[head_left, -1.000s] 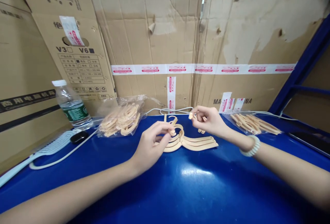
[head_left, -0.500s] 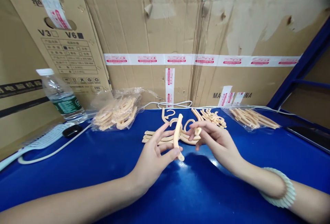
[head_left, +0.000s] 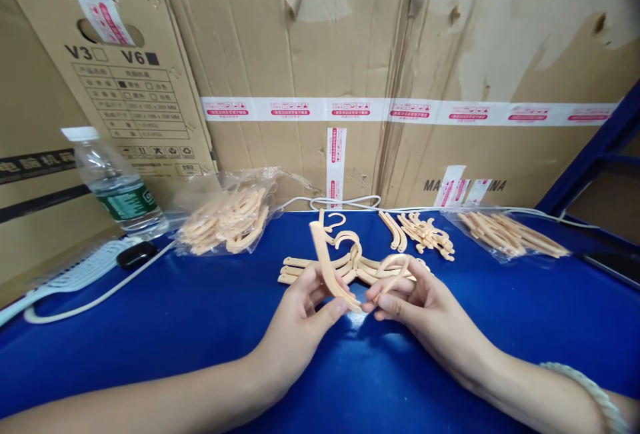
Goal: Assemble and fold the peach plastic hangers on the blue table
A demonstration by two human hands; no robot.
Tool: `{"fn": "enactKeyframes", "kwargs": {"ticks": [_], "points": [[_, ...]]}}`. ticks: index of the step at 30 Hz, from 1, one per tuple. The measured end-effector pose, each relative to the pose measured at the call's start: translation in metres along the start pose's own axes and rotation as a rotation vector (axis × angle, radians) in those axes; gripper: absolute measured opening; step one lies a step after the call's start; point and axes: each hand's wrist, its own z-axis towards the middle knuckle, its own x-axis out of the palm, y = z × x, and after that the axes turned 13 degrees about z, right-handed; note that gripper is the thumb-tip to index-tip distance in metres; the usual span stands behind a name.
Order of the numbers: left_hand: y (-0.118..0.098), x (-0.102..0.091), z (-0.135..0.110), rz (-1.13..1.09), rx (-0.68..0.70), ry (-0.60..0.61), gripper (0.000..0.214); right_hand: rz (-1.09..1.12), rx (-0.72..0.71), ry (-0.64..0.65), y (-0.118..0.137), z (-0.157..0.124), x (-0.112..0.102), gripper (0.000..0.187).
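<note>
Gripping a beige curved hanger arm (head_left: 327, 267) in the left hand (head_left: 300, 314), tilted upward, and pinching a hanger hook (head_left: 403, 270) in the right hand (head_left: 427, 304), near the arm's lower end. Held above the blue tabletop (head_left: 200, 314), in front of nested hangers (head_left: 299, 263) and piled loose hooks (head_left: 429, 234).

A makeshift work corner, by the look of it: a blue bench (head_left: 200, 341) hemmed in by scuffed, taped cardboard (head_left: 270, 54) at the far side, a printed carton panel (head_left: 160, 107) far left, and bagged loose parts (head_left: 225, 221) on top.
</note>
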Motion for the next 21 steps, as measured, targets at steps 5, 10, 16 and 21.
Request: {"fn": "enactKeyframes", "kwargs": {"ticks": [5,10,16,21], "points": [[0.0022,0.0003,0.0007,-0.006,0.048,-0.016,0.017,-0.046,0.025,-0.049,0.0019,0.0001,-0.0031,0.026],[0.0036,-0.0011,0.0021,0.04,0.055,-0.014,0.017,-0.13,0.013,-0.034,0.003,0.0015,-0.0049,0.021],[-0.0002,-0.0011,0.0014,0.047,0.056,-0.011,0.016,-0.279,-0.035,-0.014,0.0034,0.0028,-0.0087,0.019],[-0.0061,-0.0011,-0.0006,0.088,0.037,0.015,0.014,-0.197,0.085,0.066,0.0058,0.0027,-0.0072,0.026]]}}
